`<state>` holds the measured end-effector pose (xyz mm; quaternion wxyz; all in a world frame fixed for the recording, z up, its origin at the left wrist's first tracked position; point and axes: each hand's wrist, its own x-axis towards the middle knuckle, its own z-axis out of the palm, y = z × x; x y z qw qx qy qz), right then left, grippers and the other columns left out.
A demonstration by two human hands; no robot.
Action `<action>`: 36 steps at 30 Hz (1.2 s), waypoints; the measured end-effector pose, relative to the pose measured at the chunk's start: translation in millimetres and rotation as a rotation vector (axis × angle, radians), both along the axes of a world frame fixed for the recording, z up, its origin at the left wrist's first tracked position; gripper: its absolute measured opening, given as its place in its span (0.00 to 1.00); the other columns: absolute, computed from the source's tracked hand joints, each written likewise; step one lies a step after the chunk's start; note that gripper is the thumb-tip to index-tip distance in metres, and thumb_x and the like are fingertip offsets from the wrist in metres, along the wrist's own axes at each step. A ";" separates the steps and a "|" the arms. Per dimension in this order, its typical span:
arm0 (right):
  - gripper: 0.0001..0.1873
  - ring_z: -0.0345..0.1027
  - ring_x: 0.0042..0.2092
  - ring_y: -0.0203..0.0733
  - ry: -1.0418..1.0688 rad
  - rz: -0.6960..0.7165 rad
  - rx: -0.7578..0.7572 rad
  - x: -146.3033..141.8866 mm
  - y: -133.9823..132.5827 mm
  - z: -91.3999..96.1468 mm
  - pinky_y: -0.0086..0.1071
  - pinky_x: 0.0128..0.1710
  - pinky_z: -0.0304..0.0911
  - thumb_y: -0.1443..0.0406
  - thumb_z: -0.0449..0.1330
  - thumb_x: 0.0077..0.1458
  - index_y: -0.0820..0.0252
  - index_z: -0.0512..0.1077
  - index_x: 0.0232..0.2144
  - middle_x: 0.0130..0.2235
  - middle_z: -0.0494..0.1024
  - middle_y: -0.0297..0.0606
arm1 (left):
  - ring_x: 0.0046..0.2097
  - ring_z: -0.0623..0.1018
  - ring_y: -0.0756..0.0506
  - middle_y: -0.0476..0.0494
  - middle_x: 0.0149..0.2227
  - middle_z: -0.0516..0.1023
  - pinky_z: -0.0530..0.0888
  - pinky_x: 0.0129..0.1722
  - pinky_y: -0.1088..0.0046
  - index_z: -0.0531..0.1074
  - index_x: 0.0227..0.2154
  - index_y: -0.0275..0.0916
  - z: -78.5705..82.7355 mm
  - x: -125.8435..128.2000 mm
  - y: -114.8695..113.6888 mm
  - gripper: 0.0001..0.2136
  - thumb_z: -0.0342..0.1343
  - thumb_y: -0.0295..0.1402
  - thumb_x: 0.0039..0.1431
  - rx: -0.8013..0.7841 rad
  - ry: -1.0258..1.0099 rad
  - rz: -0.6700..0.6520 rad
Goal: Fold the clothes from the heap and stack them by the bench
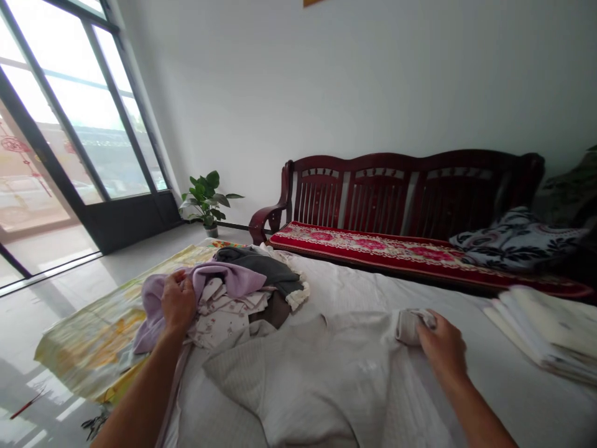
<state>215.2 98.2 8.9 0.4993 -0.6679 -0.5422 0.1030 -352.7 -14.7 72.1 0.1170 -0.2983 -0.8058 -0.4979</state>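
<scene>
Left hand (178, 302) is curled shut, its fingers bunched into a lilac garment (233, 279) that lies on top of a loose heap of clothes near the left edge of the white-covered surface (354, 289). Right hand (443, 348) is closed round the rolled end of a sleeve (413, 323) belonging to a cream garment (326, 367), which is spread across the middle towards the near edge. In the heap, a grey garment (265, 264) lies just behind the lilac one and a small-print cloth (224, 314) lies under it. A yellow patterned cloth (107, 317) hangs over the left edge. A folded stack (550, 330) sits at the right edge. Beyond the far edge stands a wooden bench (396, 193).
</scene>
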 end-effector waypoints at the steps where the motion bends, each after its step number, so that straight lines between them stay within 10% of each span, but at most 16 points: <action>1: 0.22 0.69 0.52 0.63 -0.216 -0.003 0.044 -3.7 -5.2 1.0 0.56 0.53 0.63 0.63 0.56 0.47 0.64 0.75 0.45 0.49 0.76 0.54 | 0.51 0.75 0.36 0.37 0.48 0.76 0.69 0.55 0.54 0.68 0.52 0.37 2.0 0.9 -2.3 0.17 0.48 0.35 0.62 0.040 0.062 0.020; 5: 0.23 0.58 0.63 0.60 -0.684 0.085 0.247 -29.3 -18.9 5.5 0.52 0.62 0.54 0.66 0.52 0.56 0.64 0.73 0.52 0.58 0.71 0.52 | 0.56 0.70 0.35 0.33 0.51 0.73 0.64 0.59 0.53 0.70 0.50 0.35 9.6 18.8 -16.3 0.16 0.49 0.33 0.60 0.230 0.390 0.084; 8: 0.22 0.60 0.62 0.53 -0.798 0.281 0.278 -46.3 -15.5 -1.0 0.46 0.63 0.54 0.68 0.50 0.59 0.59 0.72 0.53 0.56 0.75 0.43 | 0.46 0.76 0.41 0.40 0.44 0.77 0.71 0.50 0.63 0.73 0.44 0.39 11.1 49.2 -28.4 0.13 0.50 0.38 0.63 0.237 0.401 -0.149; 13: 0.23 0.60 0.62 0.53 -0.873 0.481 0.000 -55.5 2.3 -12.7 0.45 0.61 0.55 0.64 0.53 0.59 0.58 0.70 0.57 0.58 0.74 0.42 | 0.36 0.78 0.46 0.48 0.34 0.79 0.70 0.38 0.72 0.75 0.37 0.43 2.8 108.9 -42.5 0.14 0.47 0.42 0.65 -0.392 0.239 -0.757; 21: 0.09 0.69 0.45 0.52 -0.876 0.491 -0.156 -46.0 6.7 8.2 0.42 0.46 0.60 0.61 0.57 0.56 0.55 0.77 0.35 0.38 0.80 0.41 | 0.44 0.78 0.38 0.41 0.40 0.78 0.68 0.42 0.66 0.75 0.39 0.43 -17.6 135.7 -52.8 0.11 0.53 0.38 0.57 -0.966 0.410 -0.669; 28: 0.06 0.70 0.51 0.48 -0.296 0.507 0.005 -12.8 9.3 31.6 0.38 0.50 0.60 0.61 0.52 0.55 0.54 0.66 0.28 0.47 0.78 0.43 | 0.38 0.77 0.44 0.48 0.36 0.77 0.67 0.36 0.72 0.68 0.35 0.44 2.6 145.6 -35.0 0.10 0.45 0.40 0.63 -0.532 0.278 -0.698; 36: 0.16 0.73 0.40 0.46 0.075 0.854 -0.403 10.8 -9.6 48.9 0.34 0.38 0.65 0.53 0.59 0.49 0.57 0.72 0.37 0.35 0.80 0.35 | 0.30 0.73 0.48 0.54 0.28 0.74 0.66 0.33 0.76 0.67 0.34 0.44 64.4 187.1 20.5 0.07 0.49 0.40 0.63 0.026 0.274 -0.645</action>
